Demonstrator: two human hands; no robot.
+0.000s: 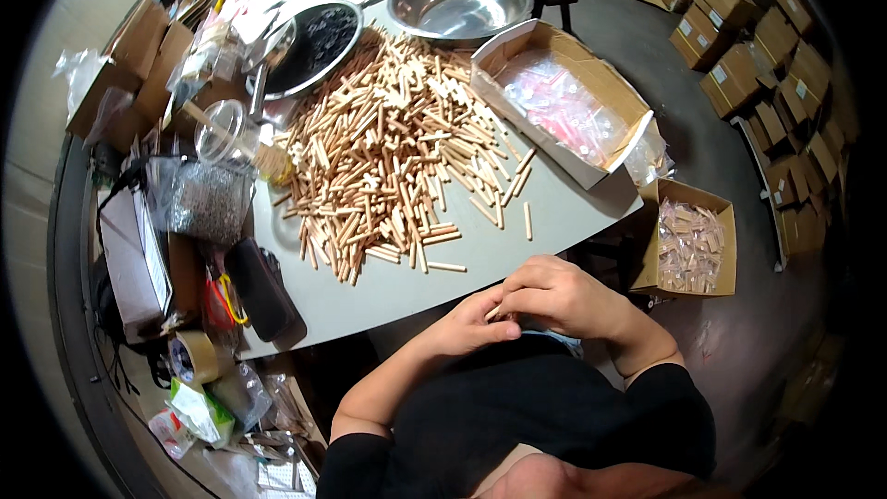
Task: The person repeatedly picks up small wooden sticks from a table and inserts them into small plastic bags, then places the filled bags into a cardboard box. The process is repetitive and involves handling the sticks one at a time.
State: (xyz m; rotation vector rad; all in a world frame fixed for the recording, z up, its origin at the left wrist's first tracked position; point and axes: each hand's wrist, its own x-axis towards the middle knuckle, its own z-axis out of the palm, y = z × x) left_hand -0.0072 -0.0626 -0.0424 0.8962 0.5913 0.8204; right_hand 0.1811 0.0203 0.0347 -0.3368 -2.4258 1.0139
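Smooth grey table (573, 222) on a dull grey floor (605, 37), bearing a heap of short, pale tan, cylindrical wooden sticks (388, 157); these lie at many angles, with a few loose ones near the heap's margin. Behind it stands 1 round, shiny metal basin (459, 2); to the basin's left, 1 round metal-rimmed pan (358, 28) holds small black pieces (331, 34). At right, 1 open rectangular cardboard box (612, 92), brown inside, contains glossy clear plastic bags (554, 102). Beyond the table's right edge, 1 brown cardboard carton (728, 254) holds many small clear packets (688, 245). Before the near edge, 2 hands meet: the left hand (469, 325) pinches 1 pale wooden stick (493, 313), its end exposed; the right hand (552, 294) lies against the left with bent fingers, and whether it also grips the stick cannot be told.
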